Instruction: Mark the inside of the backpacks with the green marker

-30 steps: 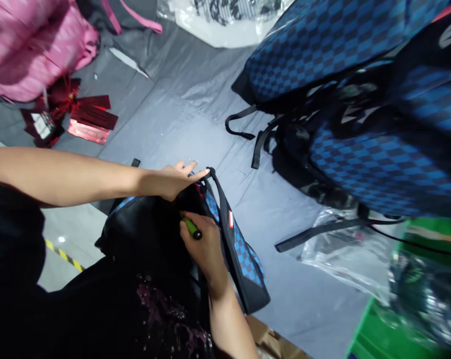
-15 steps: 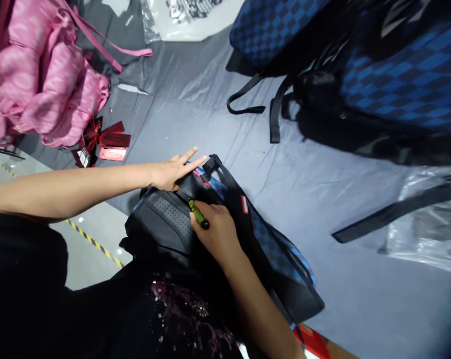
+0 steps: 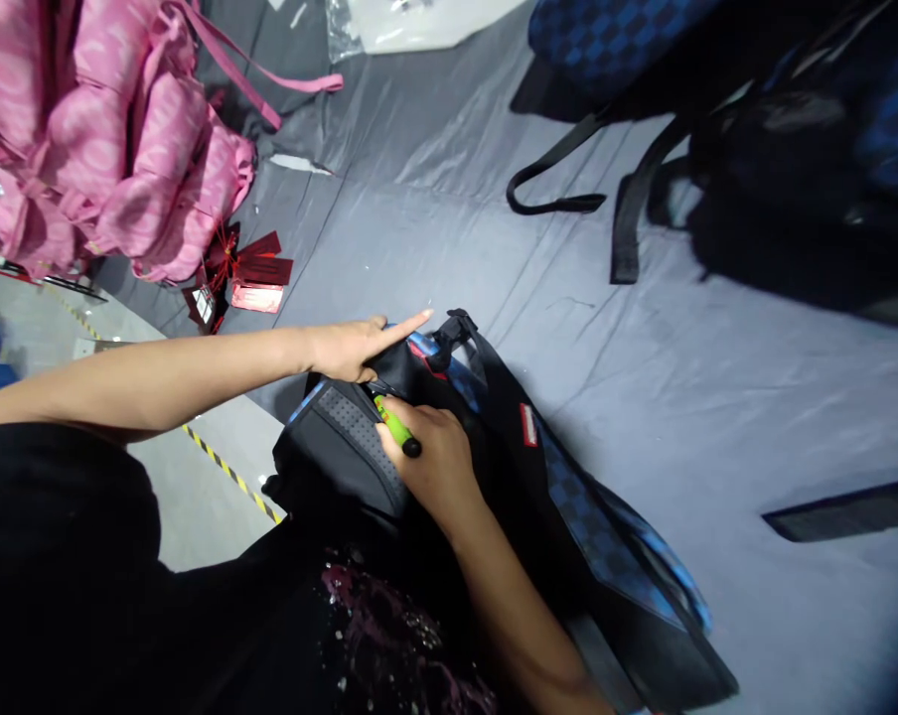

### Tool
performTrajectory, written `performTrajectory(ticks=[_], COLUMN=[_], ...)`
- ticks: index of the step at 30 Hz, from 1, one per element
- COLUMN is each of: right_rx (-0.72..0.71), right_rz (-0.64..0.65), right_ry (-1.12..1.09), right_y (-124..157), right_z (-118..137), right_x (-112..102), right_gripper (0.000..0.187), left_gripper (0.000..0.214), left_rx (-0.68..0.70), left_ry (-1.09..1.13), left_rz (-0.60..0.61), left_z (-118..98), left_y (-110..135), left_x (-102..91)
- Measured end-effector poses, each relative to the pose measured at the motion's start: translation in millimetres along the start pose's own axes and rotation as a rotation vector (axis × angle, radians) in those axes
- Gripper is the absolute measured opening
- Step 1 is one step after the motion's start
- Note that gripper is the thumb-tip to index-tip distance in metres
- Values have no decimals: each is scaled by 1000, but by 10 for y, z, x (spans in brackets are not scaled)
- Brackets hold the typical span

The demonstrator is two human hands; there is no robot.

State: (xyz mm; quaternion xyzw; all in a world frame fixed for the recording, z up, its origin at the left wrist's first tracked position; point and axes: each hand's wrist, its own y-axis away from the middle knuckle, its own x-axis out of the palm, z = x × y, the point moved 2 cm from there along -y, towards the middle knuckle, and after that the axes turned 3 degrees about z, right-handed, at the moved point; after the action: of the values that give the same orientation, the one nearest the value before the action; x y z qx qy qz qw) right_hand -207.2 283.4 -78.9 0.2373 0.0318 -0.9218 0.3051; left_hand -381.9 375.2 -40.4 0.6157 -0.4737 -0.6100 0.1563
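We see the left hand (image 3: 356, 348) pressing flat on the top of a black-and-blue checkered backpack (image 3: 494, 467), forefinger stretched toward its top handle (image 3: 453, 328). The right hand (image 3: 430, 462) grips a green-handled tool (image 3: 396, 427), perhaps a marker, against the bag's padded back. Pink backpacks (image 3: 113, 149) and red tags (image 3: 244, 278) lie on the grey sheet (image 3: 643, 397).

A wide table (image 3: 643, 377) was covered by a creased grey sheet (image 3: 434, 199). At its near edge a black and blue checkered backpack (image 3: 568, 497) was laid. Pink backpacks (image 3: 98, 139) were heaped at the far left, with red hang tags (image 3: 244, 273) just beside them. Dark blue checkered backpacks (image 3: 792, 149) were piled at the far right, their black straps (image 3: 560, 179) trailing onto the sheet.
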Motion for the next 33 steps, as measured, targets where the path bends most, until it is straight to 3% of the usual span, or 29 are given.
performTrajectory(ticks=[13, 22, 33], right_rx=[61, 98, 134], right_rz=[-20, -81, -12], right_ry=[95, 155, 79], right_y=[-109, -34, -137], right_z=[-36, -57, -80], right_x=[81, -71, -48], right_gripper=[28, 25, 22], left_gripper=[101, 104, 105], left_rx=[-20, -59, -57], left_ry=[57, -5, -2], left_rz=[-25, -18, -38], left_z=[64, 17, 32], left_y=[-63, -77, -110], left_x=[47, 4, 25])
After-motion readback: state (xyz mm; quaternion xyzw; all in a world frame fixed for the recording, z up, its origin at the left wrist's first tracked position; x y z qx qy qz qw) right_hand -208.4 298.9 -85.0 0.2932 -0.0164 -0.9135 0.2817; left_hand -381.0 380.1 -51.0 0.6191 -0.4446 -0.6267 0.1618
